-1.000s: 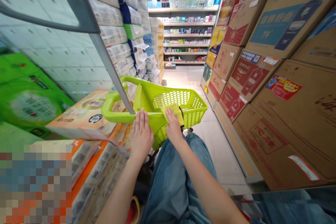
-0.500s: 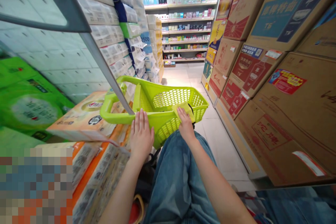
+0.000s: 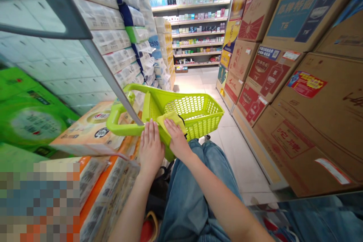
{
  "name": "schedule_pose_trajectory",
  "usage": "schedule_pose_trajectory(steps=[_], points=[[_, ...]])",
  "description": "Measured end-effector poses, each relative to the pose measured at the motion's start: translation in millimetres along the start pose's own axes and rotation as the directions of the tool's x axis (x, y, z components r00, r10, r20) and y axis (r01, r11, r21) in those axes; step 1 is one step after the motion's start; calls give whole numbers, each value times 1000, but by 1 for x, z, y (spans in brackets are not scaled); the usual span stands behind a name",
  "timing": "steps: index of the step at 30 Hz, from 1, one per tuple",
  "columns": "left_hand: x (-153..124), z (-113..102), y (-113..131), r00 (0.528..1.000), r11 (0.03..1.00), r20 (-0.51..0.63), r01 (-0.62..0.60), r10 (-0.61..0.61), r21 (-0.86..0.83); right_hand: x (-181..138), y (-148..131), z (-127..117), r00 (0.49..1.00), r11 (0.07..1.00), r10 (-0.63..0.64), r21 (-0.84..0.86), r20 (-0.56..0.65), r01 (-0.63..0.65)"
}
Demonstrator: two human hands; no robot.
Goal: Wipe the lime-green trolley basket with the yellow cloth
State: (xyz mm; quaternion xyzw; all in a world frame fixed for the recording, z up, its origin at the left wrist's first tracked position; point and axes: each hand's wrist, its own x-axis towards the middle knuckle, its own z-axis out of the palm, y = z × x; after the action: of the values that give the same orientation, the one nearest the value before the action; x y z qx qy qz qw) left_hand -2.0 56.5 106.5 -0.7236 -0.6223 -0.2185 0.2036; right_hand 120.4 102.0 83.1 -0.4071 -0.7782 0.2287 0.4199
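A lime-green plastic shopping basket (image 3: 198, 107) on wheels stands in the aisle in front of my knee. My left hand (image 3: 151, 144) lies flat on its near rim, fingers together, beside the looped handle (image 3: 116, 115). My right hand (image 3: 176, 139) presses a yellow-green cloth (image 3: 171, 118) against the basket's near rim, close to the left hand. My jeans-clad leg (image 3: 193, 193) fills the lower centre.
Stacked tissue packs (image 3: 93, 132) and green packs (image 3: 31, 113) line the left side, crossed by a grey metal bar (image 3: 110, 79). Cardboard cartons (image 3: 297, 83) wall the right side. The tiled floor (image 3: 235, 155) runs toward far shelves (image 3: 198, 34).
My right hand slid the cloth along the basket's rim, first rightward, then back left until it sits next to my left hand. The left hand stayed on the rim.
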Motion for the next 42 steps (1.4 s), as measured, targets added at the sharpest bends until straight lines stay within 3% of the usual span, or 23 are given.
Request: schedule_pose_trajectory(steps=[4, 7, 9, 12, 17, 21, 25, 28, 30, 32, 37, 39, 42], points=[[0, -2, 0, 1000, 1000, -3, -4, 4, -12, -18, 53, -31, 991, 989, 96, -101, -98, -106], [1, -3, 2, 1000, 1000, 6, 4, -4, -17, -26, 75, -49, 971, 969, 176, -143, -162, -200], [1, -4, 3, 1000, 1000, 5, 13, -13, -26, -23, 70, -50, 950, 949, 248, -150, -189, -278], [1, -4, 5, 1000, 999, 0, 29, -29, -38, -10, 37, -33, 934, 929, 321, -137, -157, -343], [1, -3, 4, 999, 999, 5, 44, -44, -26, 7, -22, 6, 997, 996, 74, -55, 10, -73], [1, -4, 1, 1000, 1000, 14, 16, -15, -23, 1, -5, -6, 1000, 995, 16, -95, 12, -14], [1, -5, 2, 1000, 1000, 16, 15, -15, -27, -13, 47, -41, 987, 970, 129, -195, -93, -145], [1, -5, 4, 1000, 999, 8, 24, -23, -46, -15, 64, -51, 961, 949, 201, -205, -190, -239], [1, -4, 5, 999, 998, -2, 33, -33, -62, -9, 54, -44, 947, 943, 241, -180, -212, -280], [1, -4, 6, 999, 996, -5, 40, -41, -73, 0, 30, -29, 959, 953, 232, -159, -160, -257], [1, -4, 4, 998, 996, 9, 56, -56, -62, 18, -29, 2, 1000, 994, 7, -106, 17, -5], [0, -5, 2, 999, 998, 19, 43, -42, -52, 18, -26, -1, 999, 994, -15, -107, 39, 20], [0, -5, 0, 999, 998, 27, 24, -22, -52, 11, 4, -17, 999, 987, 15, -157, 34, -10]])
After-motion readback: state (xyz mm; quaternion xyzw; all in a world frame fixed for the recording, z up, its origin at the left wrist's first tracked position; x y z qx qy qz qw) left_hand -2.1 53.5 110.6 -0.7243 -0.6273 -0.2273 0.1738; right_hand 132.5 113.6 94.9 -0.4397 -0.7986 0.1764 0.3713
